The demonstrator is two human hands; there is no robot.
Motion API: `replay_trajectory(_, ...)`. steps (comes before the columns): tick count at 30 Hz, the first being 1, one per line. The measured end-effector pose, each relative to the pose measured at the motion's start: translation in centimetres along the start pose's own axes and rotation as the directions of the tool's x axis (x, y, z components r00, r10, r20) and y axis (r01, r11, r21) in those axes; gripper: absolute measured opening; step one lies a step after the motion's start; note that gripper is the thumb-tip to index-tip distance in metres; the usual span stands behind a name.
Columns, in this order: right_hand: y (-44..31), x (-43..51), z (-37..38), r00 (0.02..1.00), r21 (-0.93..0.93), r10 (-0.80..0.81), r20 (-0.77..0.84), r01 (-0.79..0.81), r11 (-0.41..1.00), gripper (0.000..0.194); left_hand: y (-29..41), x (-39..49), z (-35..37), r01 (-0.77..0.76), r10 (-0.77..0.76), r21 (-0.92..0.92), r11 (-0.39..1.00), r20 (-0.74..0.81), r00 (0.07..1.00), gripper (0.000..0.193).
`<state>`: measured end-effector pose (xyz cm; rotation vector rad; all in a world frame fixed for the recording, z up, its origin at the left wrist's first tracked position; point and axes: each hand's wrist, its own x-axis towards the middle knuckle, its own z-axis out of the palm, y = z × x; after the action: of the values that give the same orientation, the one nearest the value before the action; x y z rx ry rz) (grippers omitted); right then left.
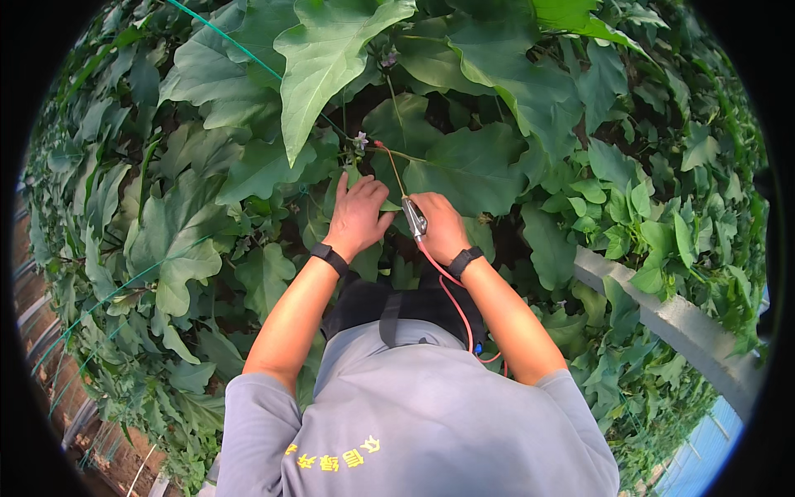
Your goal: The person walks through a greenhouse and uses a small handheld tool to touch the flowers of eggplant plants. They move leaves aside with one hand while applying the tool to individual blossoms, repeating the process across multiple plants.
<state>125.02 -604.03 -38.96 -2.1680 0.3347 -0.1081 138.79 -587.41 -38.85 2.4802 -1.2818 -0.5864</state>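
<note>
My right hand [444, 227] grips a silver metal spray handle [413, 217]. A thin brass-coloured wand [395, 169] runs up from the handle to a small red tip [378, 144]. That tip is beside a pale purple eggplant flower [361, 141]. A red hose [456, 302] trails from the handle's lower end down to my waist. Just below the flower, my left hand [360, 214] has its fingers bent among green stems and leaves. Whether its fingertips pinch a stem is hidden.
Broad eggplant leaves [472, 164] crowd all around; one large leaf [332, 68] hangs in front. Green twine [230, 38] slants across the upper left. A grey concrete beam [664, 317] crosses at right. Another purple flower [389, 59] shows higher up.
</note>
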Motion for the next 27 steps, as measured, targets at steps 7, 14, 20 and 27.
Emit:
replay_trajectory(7,2.0,1.6,2.9,0.999,-0.064,-0.034,0.013,0.035,0.997,0.036,-0.2,-0.8,0.5,0.008,-0.008,0.007,1.000,-0.008,1.000,0.047)
replay_trajectory(14,2.3,1.8,3.0,0.999,-0.095,-0.036,0.029,0.038,0.995,0.032,-0.2,-1.4,0.5,0.039,-0.039,-0.019,0.999,-0.015,0.999,0.047)
replay_trajectory(20,2.0,1.6,1.3,0.996,-0.140,-0.046,0.074,0.056,0.989,0.033,-0.3,-1.5,0.1,0.021,-0.021,-0.010,1.000,-0.043,0.999,0.047)
replay_trajectory(27,1.1,-4.7,-5.5,0.997,-0.049,-0.072,0.016,0.073,0.996,0.037,0.6,-0.9,-1.3,-0.012,0.012,0.005,1.000,0.031,0.999,0.048)
